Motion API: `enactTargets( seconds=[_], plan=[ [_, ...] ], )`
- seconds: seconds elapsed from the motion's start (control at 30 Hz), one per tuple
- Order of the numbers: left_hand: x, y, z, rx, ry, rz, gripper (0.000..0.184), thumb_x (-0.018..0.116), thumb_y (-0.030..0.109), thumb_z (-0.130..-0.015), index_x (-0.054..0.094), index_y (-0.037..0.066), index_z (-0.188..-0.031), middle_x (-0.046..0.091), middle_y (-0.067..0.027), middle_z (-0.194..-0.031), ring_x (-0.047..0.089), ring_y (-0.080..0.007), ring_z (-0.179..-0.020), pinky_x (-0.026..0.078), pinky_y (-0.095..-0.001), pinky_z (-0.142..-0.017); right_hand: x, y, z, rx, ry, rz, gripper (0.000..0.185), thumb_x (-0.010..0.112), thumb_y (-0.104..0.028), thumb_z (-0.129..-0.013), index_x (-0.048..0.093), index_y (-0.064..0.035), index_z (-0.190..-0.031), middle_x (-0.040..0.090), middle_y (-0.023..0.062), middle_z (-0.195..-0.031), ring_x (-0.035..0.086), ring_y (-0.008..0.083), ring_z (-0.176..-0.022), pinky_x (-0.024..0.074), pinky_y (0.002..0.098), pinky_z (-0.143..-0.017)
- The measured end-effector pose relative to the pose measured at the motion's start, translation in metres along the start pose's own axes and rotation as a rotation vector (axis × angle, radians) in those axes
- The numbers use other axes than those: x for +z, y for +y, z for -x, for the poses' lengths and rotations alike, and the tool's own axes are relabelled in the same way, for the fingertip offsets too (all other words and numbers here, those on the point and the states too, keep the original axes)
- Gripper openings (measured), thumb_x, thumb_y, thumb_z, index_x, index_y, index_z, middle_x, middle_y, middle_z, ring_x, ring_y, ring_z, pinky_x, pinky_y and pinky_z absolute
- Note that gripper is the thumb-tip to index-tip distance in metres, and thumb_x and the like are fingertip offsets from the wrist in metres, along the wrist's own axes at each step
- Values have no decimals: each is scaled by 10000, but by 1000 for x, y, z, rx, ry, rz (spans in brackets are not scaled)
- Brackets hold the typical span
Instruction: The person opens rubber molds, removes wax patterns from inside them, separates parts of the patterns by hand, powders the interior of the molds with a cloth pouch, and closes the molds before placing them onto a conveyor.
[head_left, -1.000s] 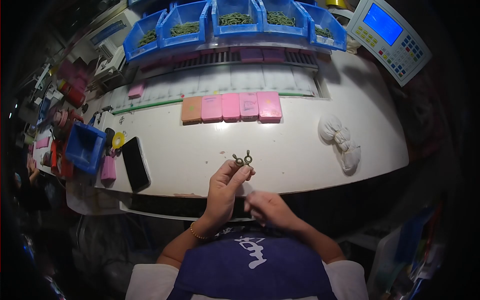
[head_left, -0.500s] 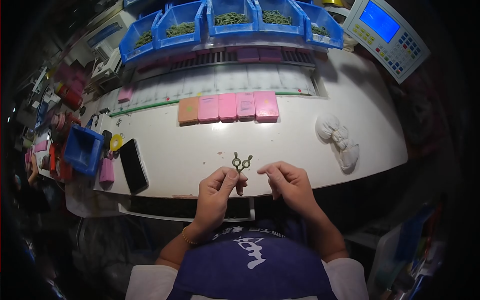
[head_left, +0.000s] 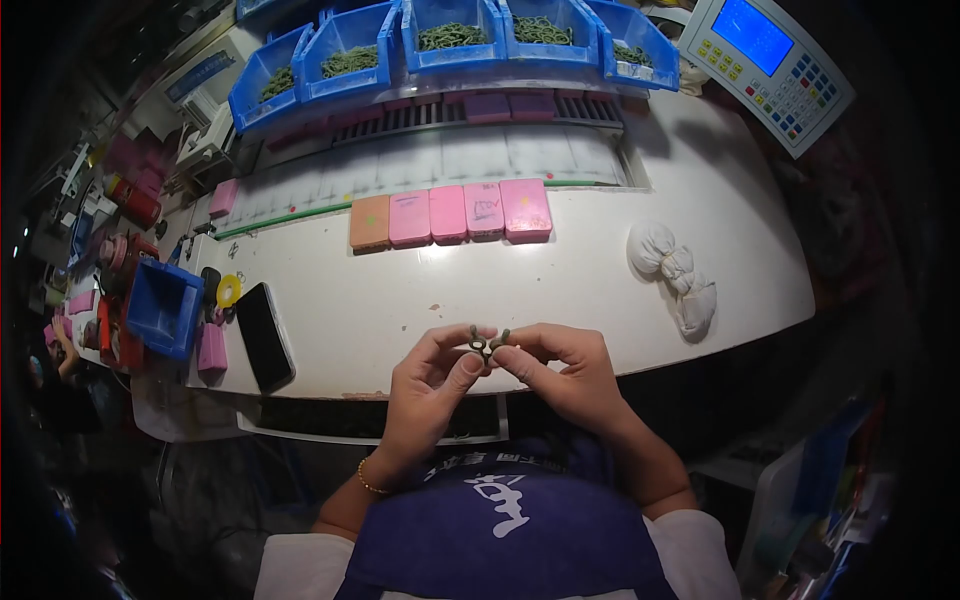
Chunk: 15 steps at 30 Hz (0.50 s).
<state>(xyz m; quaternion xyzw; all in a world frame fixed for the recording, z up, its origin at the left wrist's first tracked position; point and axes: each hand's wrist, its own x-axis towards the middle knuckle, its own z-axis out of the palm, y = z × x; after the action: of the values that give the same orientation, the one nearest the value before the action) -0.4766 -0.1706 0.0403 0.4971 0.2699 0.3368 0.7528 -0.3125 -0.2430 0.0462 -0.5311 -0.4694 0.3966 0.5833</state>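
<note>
A small dark green piece with ring-shaped loops and short prongs (head_left: 478, 345), apparently wax, is held up over the front edge of the white table. My left hand (head_left: 425, 390) grips it from the left between thumb and fingers. From the other side my right hand (head_left: 565, 372) pinches its right part, so the right loop is mostly covered. The fingertips of both hands nearly meet around the piece.
A row of pink and tan blocks (head_left: 448, 215) lies ahead of my hands. A black phone (head_left: 265, 340) and a blue bin (head_left: 163, 308) are to the left, a knotted white cloth pouch (head_left: 675, 275) to the right. Blue bins of green pieces (head_left: 455, 45) and a keypad display (head_left: 765, 70) stand behind.
My right hand has moved left and taken hold of the green piece, from which it was apart before. The left hand keeps its grip, and the piece sits slightly lower in view.
</note>
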Motion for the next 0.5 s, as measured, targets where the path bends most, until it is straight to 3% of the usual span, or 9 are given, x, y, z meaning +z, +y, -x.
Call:
enactTargets(
  seconds=[0.1, 0.23, 0.5],
  plan=[
    [-2, 8, -1, -52, -61, -79, 248, 621, 78, -972, 619, -17, -1202, 672, -92, -1116, 639, -146, -1019, 522, -288, -913, -7, -5, 1, -57, -86, 266, 153, 722, -111, -895, 715, 8, -990, 717, 75, -809, 639, 84, -676, 491, 230, -600],
    [-9, -3, -3, -19, -131, -34, 204, 625, 43, -959, 653, -27, -1148, 681, -88, -1091, 656, -138, -973, 553, -280, -848, -8, -8, 1, -241, -49, 475, 145, 745, -80, -838, 727, -34, -975, 689, 84, -766, 640, 182, -617, 501, 289, -562],
    [-9, -5, -1, -19, -93, -20, 164, 636, 80, -959, 669, -26, -1080, 697, -104, -995, 676, -151, -903, 576, -276, -741, -13, -17, 3, -382, 15, 576, 193, 761, -53, -796, 720, -53, -985, 666, 62, -771, 639, 196, -667, 522, 311, -557]
  ],
)
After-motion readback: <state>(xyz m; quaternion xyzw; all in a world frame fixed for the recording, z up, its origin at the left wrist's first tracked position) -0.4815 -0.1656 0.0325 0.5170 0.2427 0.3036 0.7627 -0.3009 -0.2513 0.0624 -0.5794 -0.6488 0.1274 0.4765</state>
